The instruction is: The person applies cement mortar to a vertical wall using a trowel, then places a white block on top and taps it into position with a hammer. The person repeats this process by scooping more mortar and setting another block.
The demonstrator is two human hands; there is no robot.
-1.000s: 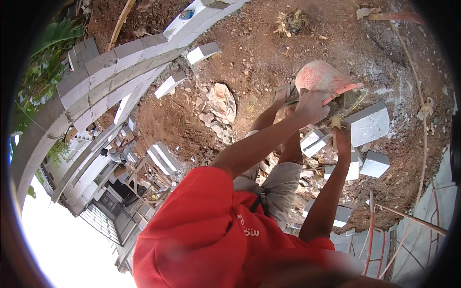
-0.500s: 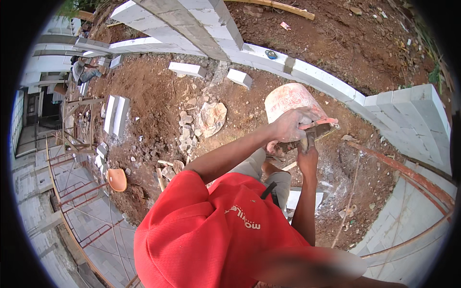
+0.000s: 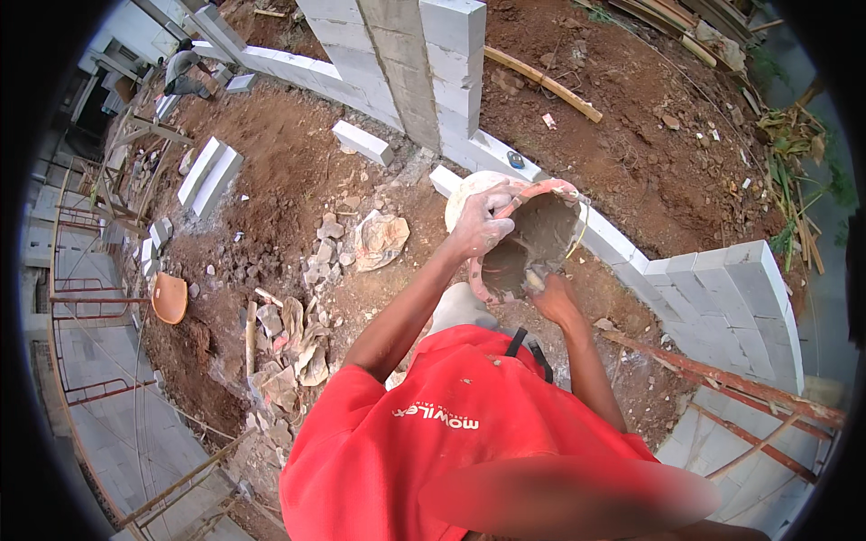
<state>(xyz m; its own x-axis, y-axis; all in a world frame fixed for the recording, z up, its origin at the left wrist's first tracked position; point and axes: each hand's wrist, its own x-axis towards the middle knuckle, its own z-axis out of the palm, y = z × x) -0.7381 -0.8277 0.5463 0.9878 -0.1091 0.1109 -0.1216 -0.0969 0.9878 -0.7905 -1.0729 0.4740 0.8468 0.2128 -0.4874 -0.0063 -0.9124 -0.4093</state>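
Note:
My left hand [image 3: 481,221] is closed on the rim of a pale bucket [image 3: 552,187] with a pinkish-orange lip and streaks. The bucket is held slightly tilted, its mouth facing me, and holds wet grey mix [image 3: 541,236]. My right hand [image 3: 550,295] is closed on the handle of a tool [image 3: 536,279], perhaps a trowel, whose far end is down in the mix at the bucket's lower right. My red shirt and grey shorts show below.
A low white block wall [image 3: 614,252] crosses behind the bucket, rising at a column [image 3: 401,72]. Loose blocks [image 3: 361,142], rubble, torn sacks [image 3: 382,240] and an orange scoop [image 3: 170,298] lie on dirt. Rusty metal bars [image 3: 722,379] flank me. A crouching person [image 3: 185,72] is at upper left.
The bucket has turned from mostly showing its side to showing its mouth and grey contents, with both my hands still at it. The view has swung, bringing more of the wall into sight.

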